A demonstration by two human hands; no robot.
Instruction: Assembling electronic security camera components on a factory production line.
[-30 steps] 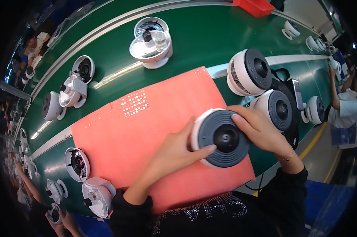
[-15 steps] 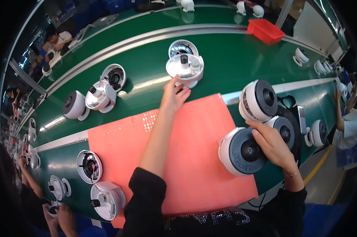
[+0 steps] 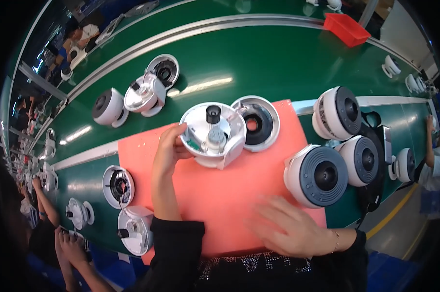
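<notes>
My left hand [image 3: 169, 150] grips the left rim of an open white round device housing [image 3: 190, 121], tilted above the pink mat [image 3: 220, 199]. A black knob-like part and a clear-white gear-like part show inside it. Beside it, on its right, is its round cover [image 3: 274, 127] with a dark ring inside. My right hand [image 3: 290, 228] hovers low over the mat, fingers stretched and blurred by motion, holding nothing visible. To the right of that hand stands a white device with a grey ribbed front [image 3: 302, 170].
Two more grey-fronted devices [image 3: 337, 113] [image 3: 360, 160] stand at the right by a black strap bag [image 3: 373, 190]. Opened units lie at the mat's left [image 3: 135, 228] and on the green conveyor [image 3: 146, 95]. A red bin [image 3: 346, 29] stands far right. Co-workers' hands [image 3: 74, 248] work at left.
My left hand has drawn the open housing and its cover from the conveyor toward me, over the mat. My right hand has left the grey-fronted device and moved left over the mat.
</notes>
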